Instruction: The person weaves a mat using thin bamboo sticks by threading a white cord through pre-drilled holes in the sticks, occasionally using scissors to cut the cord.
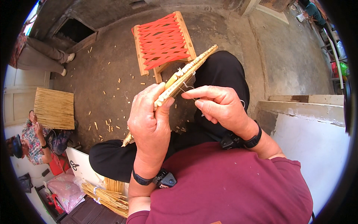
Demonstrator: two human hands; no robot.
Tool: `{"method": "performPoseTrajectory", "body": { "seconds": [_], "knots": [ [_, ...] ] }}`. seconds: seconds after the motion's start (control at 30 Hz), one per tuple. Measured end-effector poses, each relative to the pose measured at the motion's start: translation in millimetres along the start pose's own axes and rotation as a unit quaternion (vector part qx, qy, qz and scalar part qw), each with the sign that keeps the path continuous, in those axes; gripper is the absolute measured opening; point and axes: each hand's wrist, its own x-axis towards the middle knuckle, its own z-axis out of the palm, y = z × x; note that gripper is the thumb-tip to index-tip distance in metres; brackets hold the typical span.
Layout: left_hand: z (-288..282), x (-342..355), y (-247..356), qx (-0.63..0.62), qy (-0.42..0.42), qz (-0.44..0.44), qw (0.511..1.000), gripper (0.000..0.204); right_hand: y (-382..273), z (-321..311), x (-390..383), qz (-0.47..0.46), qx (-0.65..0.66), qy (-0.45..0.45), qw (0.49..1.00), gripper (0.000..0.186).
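Pale yellow strip of bound split bamboo or reed slats (185, 74): dry, matt, lightly ridged. Thin white thread (186, 90): matt fibre. Small wooden-framed stool with red woven strap seat (163, 42): bare pale timber, straps flat with a slight sheen. Floor (112, 74): rough, dull grey-brown concrete. Bundle of tan canes (108, 198): smooth, matt. Flat woven straw-coloured mat (55, 108): ribbed, matt.

1. The left hand (149, 123) and right hand (220, 106) sit side by side above the lap, with the reed strip (182, 76) between them, running up to the right.
2. A stool (163, 41) stands on the floor (108, 74) beyond the strip.
3. A mat (55, 108) lies far left, beside a seated person (35, 140).
4. A reed bundle (108, 198) lies lower left, below the left forearm.
5. A step (305, 112) lies to the right.
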Motion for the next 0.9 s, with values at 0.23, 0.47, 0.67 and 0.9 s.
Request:
{"method": "performPoseTrajectory", "body": {
  "seconds": [0.23, 0.47, 0.67, 0.9],
  "knots": [
    [3.7, -0.6, -2.3, 0.008, 0.015, 0.015, 1.0, 0.022, 3.1, 1.1, 2.5, -0.034, -0.029, 0.014, 0.999, 0.024],
    [-0.8, 5.2, -3.1, 0.0, 0.002, 0.002, 1.0, 0.021, 4.1, 6.4, 7.1, -0.045, -0.024, 0.039, 0.998, 0.022],
    [-9.7, 8.2, -0.3, -0.013, -0.027, -0.003, 1.0, 0.021, 3.3, 10.1, 12.5, -0.047, -0.021, 0.038, 0.998, 0.021],
    [-16.3, 12.6, -3.4, -0.003, -0.039, 0.006, 0.999, 0.021, -5.2, 18.4, 15.4, -0.029, -0.031, 0.051, 0.998, 0.017]
  ]
}}
